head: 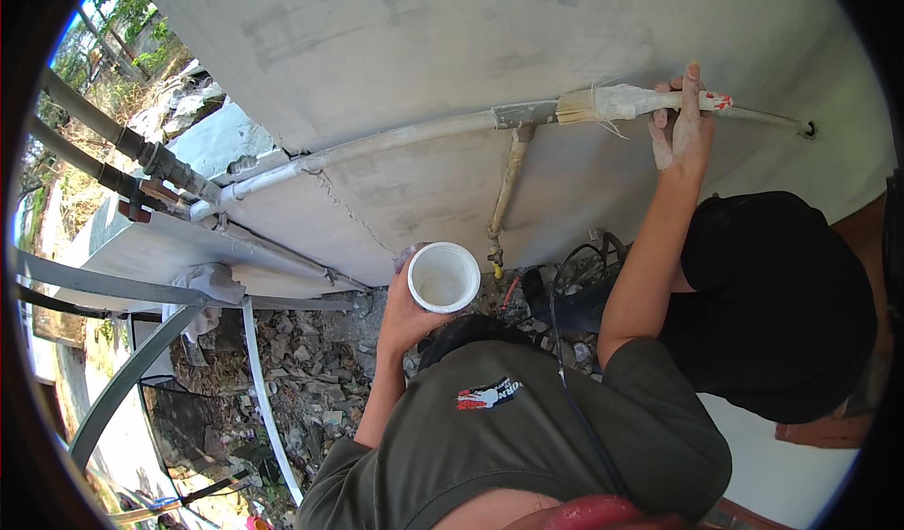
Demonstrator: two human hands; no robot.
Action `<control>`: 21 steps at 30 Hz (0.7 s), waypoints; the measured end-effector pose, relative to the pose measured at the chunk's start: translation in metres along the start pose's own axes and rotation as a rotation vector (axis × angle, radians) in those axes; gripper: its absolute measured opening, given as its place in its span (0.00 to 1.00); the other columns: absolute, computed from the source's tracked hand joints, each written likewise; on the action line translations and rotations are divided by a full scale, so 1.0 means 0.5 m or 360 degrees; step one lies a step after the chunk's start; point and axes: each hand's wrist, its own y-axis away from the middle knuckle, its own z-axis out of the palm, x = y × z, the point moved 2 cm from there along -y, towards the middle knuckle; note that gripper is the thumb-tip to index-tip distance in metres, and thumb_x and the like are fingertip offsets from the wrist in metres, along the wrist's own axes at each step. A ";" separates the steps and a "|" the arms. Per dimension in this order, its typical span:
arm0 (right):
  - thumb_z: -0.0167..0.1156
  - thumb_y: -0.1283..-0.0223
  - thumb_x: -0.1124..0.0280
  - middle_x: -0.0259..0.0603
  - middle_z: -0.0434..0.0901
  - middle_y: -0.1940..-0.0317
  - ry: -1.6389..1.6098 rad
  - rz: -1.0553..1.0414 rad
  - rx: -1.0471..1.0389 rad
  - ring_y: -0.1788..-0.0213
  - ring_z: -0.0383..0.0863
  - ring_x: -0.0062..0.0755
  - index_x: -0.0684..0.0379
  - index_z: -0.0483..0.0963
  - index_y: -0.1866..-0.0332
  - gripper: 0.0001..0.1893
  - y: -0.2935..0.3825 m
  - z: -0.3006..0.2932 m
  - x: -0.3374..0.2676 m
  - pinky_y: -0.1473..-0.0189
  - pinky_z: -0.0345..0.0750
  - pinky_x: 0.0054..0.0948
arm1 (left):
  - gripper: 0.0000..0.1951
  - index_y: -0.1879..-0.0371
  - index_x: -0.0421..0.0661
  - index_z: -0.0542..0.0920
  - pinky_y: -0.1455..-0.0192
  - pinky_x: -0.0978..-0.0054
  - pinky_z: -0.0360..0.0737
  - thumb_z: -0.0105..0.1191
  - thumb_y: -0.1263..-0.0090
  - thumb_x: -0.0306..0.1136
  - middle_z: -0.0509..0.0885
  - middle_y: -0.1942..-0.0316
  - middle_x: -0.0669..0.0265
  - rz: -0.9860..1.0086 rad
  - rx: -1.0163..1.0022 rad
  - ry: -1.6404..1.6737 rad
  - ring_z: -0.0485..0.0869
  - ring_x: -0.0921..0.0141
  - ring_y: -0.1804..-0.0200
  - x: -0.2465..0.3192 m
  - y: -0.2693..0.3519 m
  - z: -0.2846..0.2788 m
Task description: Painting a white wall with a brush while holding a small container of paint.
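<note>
My left hand (404, 316) grips a white plastic cup (414, 283), whose open top faces up and shows a whitish inside. At the right, my right hand (681, 124) holds the handle of a paintbrush (621, 101) coated in whitish paint. Its pale bristles point left, at the grey tee fitting (526, 114) of a pipe along the wall; whether they touch it I cannot tell. The whitish horizontal pipe (395, 138) runs left from that fitting, and a thinner vertical pipe (510, 184) drops from it to a tap (496, 256).
A person in black (770, 318) is close by on my right. The grey-white wall (424, 43) has a crack below the pipe. Rubble (304, 375) covers the ground. Valved pipes (166, 170), curved metal bars (134, 367) and a pale cloth (208, 283) are at the left. A black cable (558, 332) hangs before me.
</note>
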 end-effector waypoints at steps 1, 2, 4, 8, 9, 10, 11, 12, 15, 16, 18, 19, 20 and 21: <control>0.72 0.32 0.54 0.43 0.84 0.67 -0.0003 -0.0001 0.0001 0.82 0.73 0.16 0.62 0.76 0.57 0.20 -0.004 -0.011 0.008 0.84 0.70 0.20 | 0.42 0.36 0.40 0.77 0.35 0.63 0.78 0.80 0.56 0.33 0.86 0.44 0.58 0.0002 0.0000 -0.0002 0.85 0.62 0.41 0.002 -0.002 0.000; 0.70 0.30 0.57 0.45 0.84 0.62 -0.0076 -0.0025 -0.0097 0.78 0.76 0.18 0.63 0.76 0.54 0.18 -0.005 -0.018 0.013 0.78 0.78 0.22 | 0.42 0.36 0.40 0.77 0.35 0.63 0.78 0.80 0.56 0.32 0.86 0.44 0.58 0.0006 -0.0007 0.0032 0.85 0.62 0.41 0.003 -0.003 0.000; 0.68 0.28 0.60 0.47 0.84 0.57 -0.0148 -0.0046 -0.0198 0.74 0.80 0.19 0.64 0.77 0.51 0.16 -0.002 -0.027 0.017 0.72 0.86 0.24 | 0.42 0.36 0.40 0.77 0.35 0.63 0.78 0.80 0.56 0.32 0.86 0.44 0.58 0.0006 -0.0009 0.0067 0.85 0.62 0.41 0.004 -0.001 0.000; 0.64 0.25 0.67 0.47 0.83 0.55 -0.0211 -0.0132 -0.0360 0.69 0.85 0.25 0.68 0.77 0.48 0.14 0.014 -0.028 0.021 0.59 0.94 0.35 | 0.42 0.36 0.40 0.78 0.35 0.63 0.78 0.80 0.56 0.32 0.86 0.45 0.59 -0.0013 0.0009 0.0113 0.85 0.63 0.41 0.012 0.000 0.001; 0.63 0.25 0.67 0.48 0.83 0.56 -0.0222 -0.0182 -0.0378 0.68 0.86 0.26 0.69 0.76 0.48 0.14 0.018 -0.025 0.022 0.58 0.94 0.37 | 0.42 0.36 0.40 0.78 0.35 0.63 0.78 0.80 0.56 0.32 0.86 0.45 0.59 -0.0016 -0.0002 0.0116 0.85 0.63 0.41 0.014 -0.001 0.000; 0.63 0.25 0.67 0.48 0.83 0.56 -0.0221 -0.0183 -0.0376 0.68 0.86 0.26 0.69 0.76 0.48 0.14 0.017 -0.025 0.025 0.58 0.94 0.37 | 0.42 0.36 0.40 0.78 0.35 0.63 0.78 0.80 0.56 0.32 0.86 0.45 0.59 -0.0016 -0.0004 0.0117 0.85 0.63 0.41 0.009 -0.002 0.000; 0.63 0.25 0.68 0.48 0.83 0.56 -0.0175 -0.0203 -0.0291 0.68 0.86 0.26 0.70 0.76 0.48 0.14 0.015 -0.028 0.030 0.58 0.94 0.38 | 0.41 0.36 0.40 0.78 0.35 0.63 0.78 0.80 0.56 0.32 0.87 0.45 0.59 0.0020 -0.0017 0.0088 0.85 0.62 0.42 0.002 -0.002 0.000; 0.63 0.25 0.68 0.48 0.83 0.57 -0.0130 -0.0222 -0.0208 0.68 0.86 0.27 0.70 0.76 0.48 0.14 0.013 -0.029 0.035 0.59 0.94 0.38 | 0.41 0.36 0.40 0.78 0.36 0.63 0.78 0.80 0.55 0.32 0.87 0.45 0.59 0.0053 -0.0028 0.0059 0.85 0.62 0.42 -0.002 -0.002 0.001; 0.63 0.25 0.69 0.49 0.83 0.58 -0.0040 -0.0287 -0.0148 0.68 0.87 0.30 0.71 0.75 0.49 0.13 0.012 -0.027 0.036 0.58 0.94 0.38 | 0.42 0.36 0.40 0.78 0.36 0.63 0.78 0.81 0.55 0.33 0.87 0.45 0.58 0.0033 -0.0044 0.0016 0.86 0.62 0.42 0.008 -0.003 -0.002; 0.63 0.25 0.69 0.49 0.83 0.58 -0.0039 -0.0282 -0.0153 0.68 0.87 0.30 0.71 0.75 0.49 0.13 0.016 -0.021 0.029 0.58 0.94 0.38 | 0.42 0.36 0.40 0.78 0.36 0.63 0.78 0.81 0.55 0.33 0.87 0.45 0.58 0.0029 -0.0038 0.0017 0.86 0.62 0.42 0.011 -0.002 -0.003; 0.63 0.25 0.70 0.50 0.83 0.59 0.0229 -0.0485 -0.0039 0.68 0.88 0.32 0.72 0.74 0.51 0.13 0.031 -0.005 -0.001 0.59 0.94 0.39 | 0.42 0.37 0.40 0.78 0.36 0.63 0.78 0.80 0.55 0.34 0.87 0.45 0.58 0.0033 0.0027 0.0034 0.85 0.61 0.41 0.015 0.001 -0.005; 0.63 0.25 0.70 0.50 0.83 0.59 0.0230 -0.0481 -0.0045 0.68 0.88 0.32 0.72 0.74 0.51 0.13 0.038 0.005 -0.012 0.59 0.94 0.39 | 0.42 0.37 0.40 0.78 0.36 0.63 0.78 0.80 0.55 0.34 0.87 0.45 0.58 0.0028 0.0033 0.0035 0.85 0.61 0.41 0.014 0.005 -0.007; 0.64 0.25 0.70 0.50 0.82 0.59 0.0341 -0.0600 -0.0003 0.68 0.88 0.33 0.72 0.74 0.51 0.13 0.046 0.013 -0.024 0.60 0.94 0.39 | 0.41 0.37 0.40 0.78 0.36 0.63 0.78 0.80 0.55 0.34 0.87 0.45 0.57 0.0006 0.0032 0.0037 0.85 0.61 0.41 0.011 0.009 -0.010; 0.64 0.25 0.70 0.50 0.82 0.59 0.0450 -0.0721 0.0037 0.68 0.89 0.33 0.73 0.74 0.52 0.13 0.052 0.019 -0.035 0.60 0.95 0.38 | 0.41 0.37 0.40 0.78 0.36 0.63 0.78 0.80 0.55 0.34 0.87 0.45 0.57 -0.0014 0.0034 0.0040 0.85 0.61 0.41 0.008 0.011 -0.011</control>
